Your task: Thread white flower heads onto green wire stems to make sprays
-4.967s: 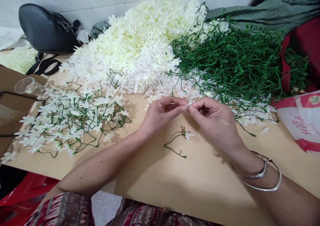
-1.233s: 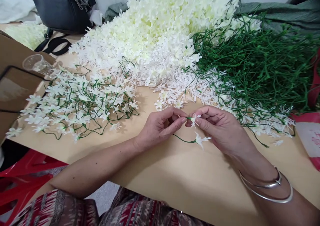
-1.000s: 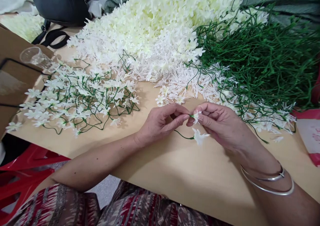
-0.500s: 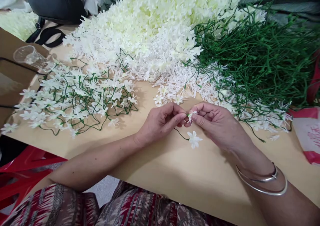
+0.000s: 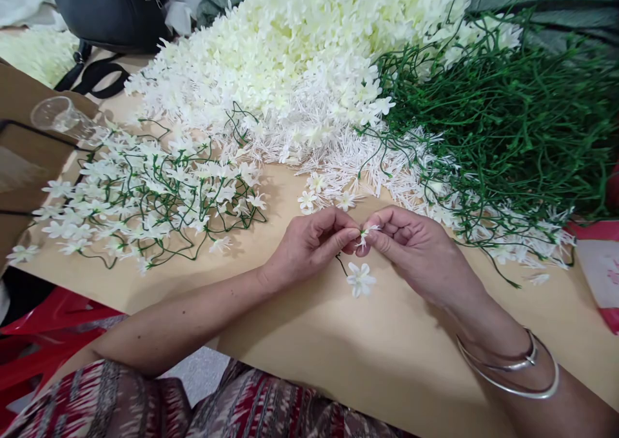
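Note:
My left hand (image 5: 316, 241) is closed in a pinch on a thin green artificial stem (image 5: 342, 265). From that stem a white artificial flower (image 5: 361, 280) hangs just below my fingers. My right hand (image 5: 411, 248) pinches a small white flower piece (image 5: 368, 231) with thin white strands, at the green tip that shows between my fingertips. Both hands meet over the table (image 5: 309, 335). Beyond them lie a few loose white flowers (image 5: 316, 193). Part of the stem is hidden behind my left fingers.
A large heap of white petals (image 5: 300, 44) fills the back, with white strands (image 5: 338, 157) before it. Green stems (image 5: 493, 115) are piled at right. Flowers on stems (image 5: 164, 186) lie at left, near a clear plastic cup (image 5: 62, 117). A black bag (image 5: 109, 9) stands behind.
The hanging flower has swung a little to the left and turned its face more toward me. My fingertips have drawn closer round the small white piece. The view has shifted slightly.

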### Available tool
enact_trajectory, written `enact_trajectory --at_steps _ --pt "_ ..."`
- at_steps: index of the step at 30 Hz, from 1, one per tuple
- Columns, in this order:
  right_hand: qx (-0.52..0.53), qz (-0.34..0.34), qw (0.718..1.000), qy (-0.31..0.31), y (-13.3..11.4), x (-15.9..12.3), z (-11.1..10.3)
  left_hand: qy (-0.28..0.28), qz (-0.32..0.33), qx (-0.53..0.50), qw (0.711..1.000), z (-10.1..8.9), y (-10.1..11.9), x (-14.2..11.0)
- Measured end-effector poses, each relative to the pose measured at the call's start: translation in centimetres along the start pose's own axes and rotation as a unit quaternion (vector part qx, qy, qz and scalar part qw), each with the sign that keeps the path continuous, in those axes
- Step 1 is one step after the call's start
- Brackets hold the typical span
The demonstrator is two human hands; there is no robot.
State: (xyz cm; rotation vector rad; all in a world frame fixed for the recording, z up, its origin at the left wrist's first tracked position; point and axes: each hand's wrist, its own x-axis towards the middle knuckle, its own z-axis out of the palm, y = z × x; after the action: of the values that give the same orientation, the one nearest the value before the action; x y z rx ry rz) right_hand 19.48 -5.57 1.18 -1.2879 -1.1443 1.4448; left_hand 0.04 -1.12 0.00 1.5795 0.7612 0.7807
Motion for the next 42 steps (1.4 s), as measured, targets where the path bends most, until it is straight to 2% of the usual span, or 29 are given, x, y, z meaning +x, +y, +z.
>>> enact_trajectory --at_steps 6,10,18,31,37,42 --pt "0.002 -0.004 1.000 0.010 0.1 0.1 0.2 0.008 0.006 0.006 1.000 0.1 -0.1 -0.1" --pt "0.025 0.004 1.000 0.006 0.1 0.3 0.3 0.003 -0.015 -0.003 1.000 0.2 0.0 -0.1" --pt "0.081 0.007 0.997 -0.013 0.7 0.6 -0.5 -0.019 -0.020 -0.041 0.999 0.2 0.0 0.1" --pt "0.029 -0.008 0.999 0.015 0.4 0.3 0.0 -0.001 -0.010 0.029 1.000 0.1 -0.3 -0.1" --pt "0.018 -0.012 1.000 0.015 0.5 0.3 0.1 -0.005 -0.003 0.030 1.000 0.0 -0.4 0.0" --pt "0.071 -0.037 0.997 -0.006 1.0 0.5 -0.3 -0.016 -0.007 -0.040 0.999 0.4 -0.1 -0.1"
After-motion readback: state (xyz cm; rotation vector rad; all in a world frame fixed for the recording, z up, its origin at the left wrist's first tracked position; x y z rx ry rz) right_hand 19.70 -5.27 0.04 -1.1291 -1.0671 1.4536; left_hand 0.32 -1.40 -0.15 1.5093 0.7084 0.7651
